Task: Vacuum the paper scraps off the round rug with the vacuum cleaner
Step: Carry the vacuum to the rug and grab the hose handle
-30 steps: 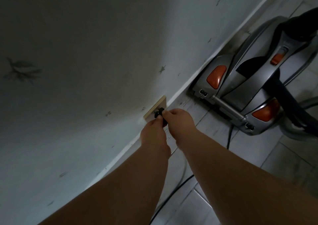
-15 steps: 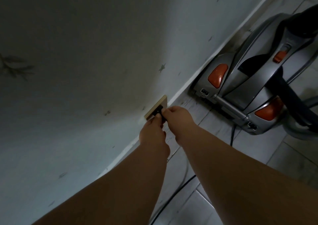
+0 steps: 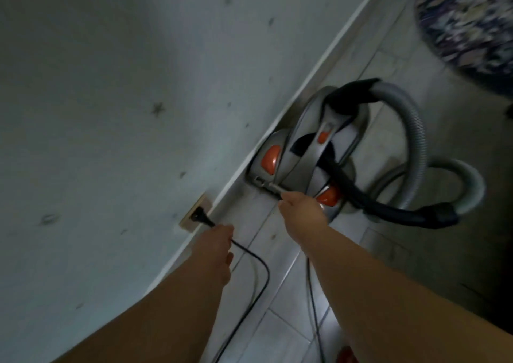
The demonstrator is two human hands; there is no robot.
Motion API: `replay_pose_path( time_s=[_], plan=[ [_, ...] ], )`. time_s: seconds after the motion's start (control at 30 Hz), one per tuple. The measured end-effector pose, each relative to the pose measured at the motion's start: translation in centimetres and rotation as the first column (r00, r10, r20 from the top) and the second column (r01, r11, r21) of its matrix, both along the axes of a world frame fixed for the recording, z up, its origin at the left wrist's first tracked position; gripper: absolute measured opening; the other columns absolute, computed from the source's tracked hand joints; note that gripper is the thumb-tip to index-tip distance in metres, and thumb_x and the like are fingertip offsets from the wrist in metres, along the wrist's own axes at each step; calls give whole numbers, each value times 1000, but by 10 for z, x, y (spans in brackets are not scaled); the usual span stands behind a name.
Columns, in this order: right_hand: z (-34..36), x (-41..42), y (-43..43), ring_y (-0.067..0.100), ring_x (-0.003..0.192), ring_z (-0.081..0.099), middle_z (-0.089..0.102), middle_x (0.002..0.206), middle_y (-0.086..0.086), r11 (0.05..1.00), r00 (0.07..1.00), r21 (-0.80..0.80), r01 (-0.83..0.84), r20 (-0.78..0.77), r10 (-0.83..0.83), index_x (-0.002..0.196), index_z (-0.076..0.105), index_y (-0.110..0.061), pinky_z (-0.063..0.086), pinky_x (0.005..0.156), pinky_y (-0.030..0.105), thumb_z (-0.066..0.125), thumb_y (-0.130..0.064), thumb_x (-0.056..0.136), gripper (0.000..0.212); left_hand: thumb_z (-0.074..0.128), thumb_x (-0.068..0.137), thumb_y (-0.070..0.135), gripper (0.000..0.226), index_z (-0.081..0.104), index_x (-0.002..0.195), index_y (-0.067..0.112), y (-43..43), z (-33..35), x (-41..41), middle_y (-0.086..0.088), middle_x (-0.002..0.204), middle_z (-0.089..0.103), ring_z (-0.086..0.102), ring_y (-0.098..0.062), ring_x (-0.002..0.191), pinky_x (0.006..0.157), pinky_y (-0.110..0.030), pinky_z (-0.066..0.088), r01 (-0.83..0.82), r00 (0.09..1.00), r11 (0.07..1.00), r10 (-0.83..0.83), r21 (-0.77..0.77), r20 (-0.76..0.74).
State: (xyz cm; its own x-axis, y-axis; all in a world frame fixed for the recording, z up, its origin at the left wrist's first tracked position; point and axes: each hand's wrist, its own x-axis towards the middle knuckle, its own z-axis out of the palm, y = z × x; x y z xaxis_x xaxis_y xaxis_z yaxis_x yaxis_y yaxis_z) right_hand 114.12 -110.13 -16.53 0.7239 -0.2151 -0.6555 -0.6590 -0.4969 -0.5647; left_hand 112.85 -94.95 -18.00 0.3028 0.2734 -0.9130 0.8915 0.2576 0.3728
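Observation:
The grey vacuum cleaner [image 3: 302, 151] with orange buttons sits on the floor against the wall, its grey hose [image 3: 416, 129] looped to the right. The black plug [image 3: 199, 215] is in the beige wall socket [image 3: 194, 210]. My left hand [image 3: 216, 240] is just below the plug, and the black power cord [image 3: 261, 276] runs through its curled fingers. My right hand [image 3: 302, 210] is at the vacuum's near end, thumb against a grey bar [image 3: 273, 188]; its fingertips are hidden. A round dark patterned rug [image 3: 466, 26] lies at the top right, blurred, so no scraps can be made out.
The wall [image 3: 111, 98] fills the left half, with a white skirting board [image 3: 319, 65] running diagonally. The floor is light tile [image 3: 388, 251]. A second cord run [image 3: 312, 293] trails back from the vacuum toward me. Something red [image 3: 345, 355] shows at the bottom edge.
Both hands were at the plug in the socket. Now the right hand has moved over to the vacuum's near end, the left has slid down the cord, and the view has pulled back.

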Motion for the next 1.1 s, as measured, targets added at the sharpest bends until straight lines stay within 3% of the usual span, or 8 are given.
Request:
replay_pose_path(
  time_s=[0.07, 0.3, 0.47, 0.57, 0.67, 0.77, 0.83, 1.1],
  plan=[
    [25, 0, -32, 28, 121, 57, 64, 128, 8, 1000, 999, -24, 15, 43, -14, 132, 61, -13, 42, 100, 33, 46, -18, 102, 34, 60, 92, 17, 27, 58, 117, 8, -24, 13, 0, -15, 115, 55, 54, -23, 99, 80, -31, 42, 70, 997, 997, -68, -40, 44],
    [95, -3, -129, 25, 119, 58, 57, 141, 4, 984, 973, 47, 172, 146, -177, 142, 54, -21, 50, 102, 39, 49, -25, 104, 38, 57, 94, 26, 34, 52, 127, 17, -141, 85, 14, -4, 132, 52, 48, -18, 120, 89, -29, 37, 205, 967, 972, -184, -112, 174],
    [126, -6, -177, 19, 120, 56, 55, 142, 2, 993, 977, 38, 115, 178, -120, 144, 50, -21, 45, 89, 22, 47, -24, 105, 40, 56, 95, 26, 30, 53, 123, 17, -195, 119, 15, -3, 120, 56, 53, -14, 101, 92, -29, 39, 242, 950, 962, -208, -130, 232],
    [132, -5, -196, 20, 117, 58, 56, 140, 3, 996, 979, 19, 92, 181, -94, 143, 52, -22, 48, 95, 27, 49, -24, 104, 39, 54, 96, 25, 15, 52, 110, 19, -217, 126, 16, 2, 99, 59, 52, -9, 83, 89, -29, 37, 256, 943, 960, -221, -116, 249],
    [123, -1, -204, 21, 123, 55, 54, 144, 4, 999, 985, 16, 50, 165, -52, 144, 51, -21, 44, 100, 25, 50, -23, 103, 40, 52, 97, 25, 5, 51, 99, 21, -227, 121, 19, 4, 86, 55, 49, -7, 76, 84, -31, 36, 292, 933, 952, -263, -89, 248],
    [98, 4, -202, 21, 123, 55, 52, 144, 6, 1000, 989, 3, -5, 148, 5, 145, 49, -20, 40, 93, 20, 48, -23, 104, 42, 54, 96, 24, 5, 53, 100, 21, -228, 102, 28, 2, 88, 56, 50, -8, 75, 68, -27, 40, 328, 914, 944, -309, -31, 261],
    [81, 8, -195, 23, 126, 53, 49, 147, 7, 999, 991, -15, -52, 125, 54, 147, 46, -21, 44, 102, 26, 49, -24, 104, 44, 56, 95, 24, 12, 53, 107, 21, -225, 88, 35, 1, 93, 57, 52, -7, 75, 59, -24, 39, 342, 905, 940, -333, 13, 265],
    [-19, 33, -179, 29, 124, 48, 49, 140, 13, 931, 951, -199, -306, -21, 308, 151, 37, -20, 45, 102, 36, 52, -25, 100, 54, 58, 93, 26, 49, 43, 139, 18, -212, 8, 72, -4, 130, 49, 47, -14, 103, 73, -24, 42, 583, 706, 763, -646, 280, 290]
  ],
)
